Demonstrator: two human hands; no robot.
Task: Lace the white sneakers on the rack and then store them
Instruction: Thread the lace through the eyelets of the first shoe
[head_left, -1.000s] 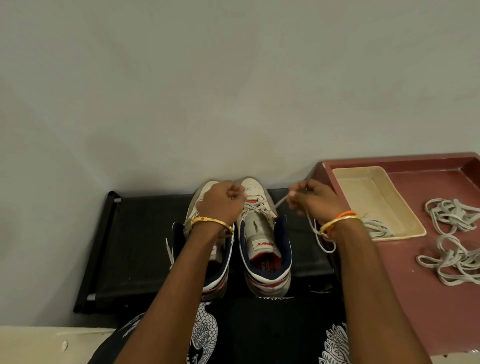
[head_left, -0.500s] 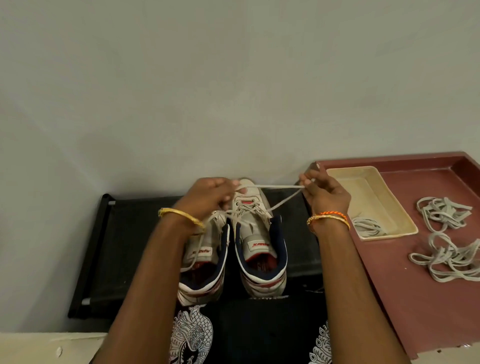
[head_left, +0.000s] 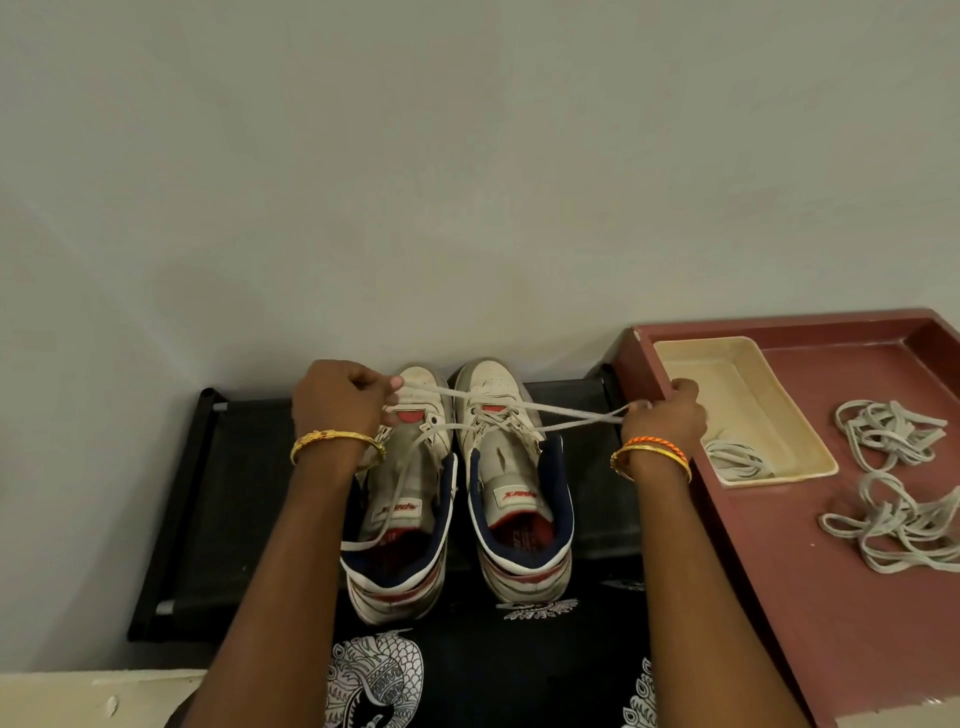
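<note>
Black rack (head_left: 218, 519) against wall, maroon tray (head_left: 810, 597) beside it on the right. 2 white sneakers (head_left: 511, 467) side by side on rack, toes to wall. Cream tray (head_left: 737, 384) holds 1 lace bundle. Left hand (head_left: 337, 405) and right hand (head_left: 662, 421) each pinch an end of lace (head_left: 561, 410), crossed taut over right sneaker.

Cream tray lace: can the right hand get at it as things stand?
Probably yes: the lace lies uncovered in the tray beside the right hand, but its fingers pinch the shoelace.
</note>
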